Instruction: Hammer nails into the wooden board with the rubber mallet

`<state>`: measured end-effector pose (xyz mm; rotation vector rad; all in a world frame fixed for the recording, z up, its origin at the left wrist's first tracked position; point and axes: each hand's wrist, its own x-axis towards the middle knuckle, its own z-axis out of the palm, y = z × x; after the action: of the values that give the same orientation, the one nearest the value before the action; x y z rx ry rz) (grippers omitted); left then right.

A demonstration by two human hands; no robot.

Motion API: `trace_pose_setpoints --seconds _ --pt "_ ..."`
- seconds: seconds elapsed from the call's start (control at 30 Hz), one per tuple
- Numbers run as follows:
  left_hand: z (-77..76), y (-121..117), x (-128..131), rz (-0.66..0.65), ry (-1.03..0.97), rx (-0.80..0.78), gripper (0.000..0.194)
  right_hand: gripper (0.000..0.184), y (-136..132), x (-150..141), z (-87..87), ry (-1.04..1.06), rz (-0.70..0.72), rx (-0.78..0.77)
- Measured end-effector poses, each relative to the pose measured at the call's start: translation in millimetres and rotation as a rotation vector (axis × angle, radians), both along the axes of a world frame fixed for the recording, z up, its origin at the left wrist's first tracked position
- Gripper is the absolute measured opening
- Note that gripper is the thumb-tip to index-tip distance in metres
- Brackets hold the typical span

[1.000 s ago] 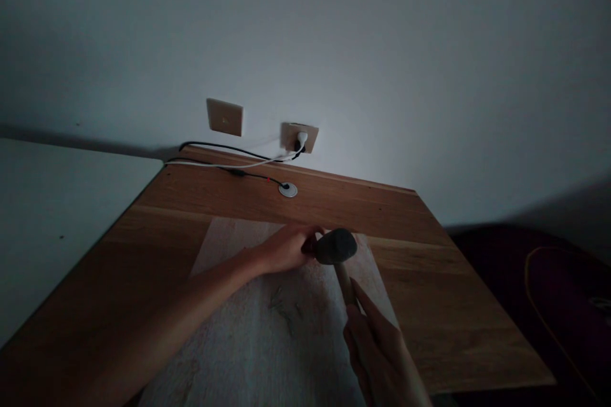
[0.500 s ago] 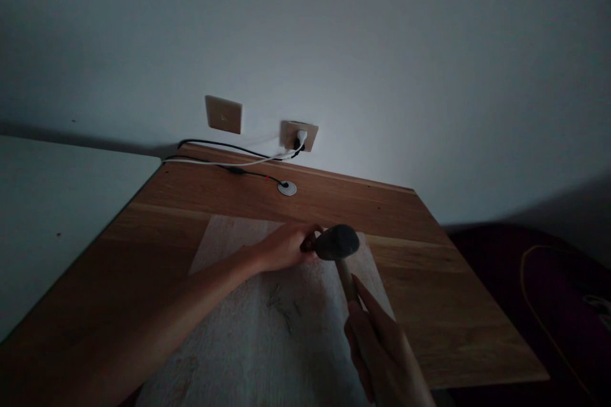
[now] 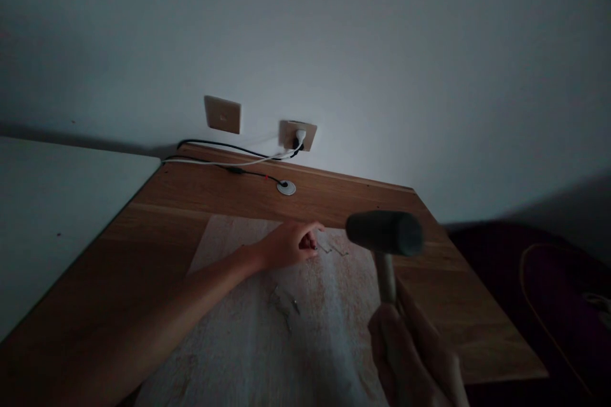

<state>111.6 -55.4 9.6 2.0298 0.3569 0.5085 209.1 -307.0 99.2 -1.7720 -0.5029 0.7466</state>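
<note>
In my right hand is a mallet with a dark, thick head, raised over the right side of a pale board. My fingers wrap round its light handle. My left hand rests at the far part of the board with curled fingers, the index finger reaching out above the others. What those fingers hold, if anything, I cannot make out. Just right of the fingertips, thin nails with bent-looking outlines show on the board. Several loose nails lie nearer to me, in the middle of the board.
The board lies on a wooden table against a pale wall. Black and white cables run along the back to a wall socket. A round cable grommet sits in the tabletop, and a white panel stands at left.
The mallet has moved right and toward me, away from my left hand, uncovering the thin nails beside it. My left hand has stayed almost where it was.
</note>
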Motion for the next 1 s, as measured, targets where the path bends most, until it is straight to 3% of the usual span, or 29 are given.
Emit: trace_pose_setpoints --seconds 0.2,0.33,0.57,0.77,1.0 --pt "5.9 -2.0 -1.4 0.031 0.044 0.01 0.046 0.084 15.5 9.5 -23.9 -0.012 0.23 -0.145" --pt "11.1 -4.1 -1.1 0.04 0.064 0.029 0.049 0.082 12.6 14.5 -32.4 -0.044 0.261 -0.207" --pt "13.1 -4.2 -2.3 0.037 0.046 0.043 0.045 0.085 13.8 15.4 -37.9 0.027 0.275 -0.24" --pt "10.9 -2.5 -1.4 0.035 0.042 0.057 0.043 0.081 14.0 17.9 -41.5 -0.026 0.308 -0.207" --pt "12.0 -3.1 -1.4 0.036 0.032 0.068 0.05 0.076 18.3 22.7 -31.7 -0.176 0.407 -0.263"
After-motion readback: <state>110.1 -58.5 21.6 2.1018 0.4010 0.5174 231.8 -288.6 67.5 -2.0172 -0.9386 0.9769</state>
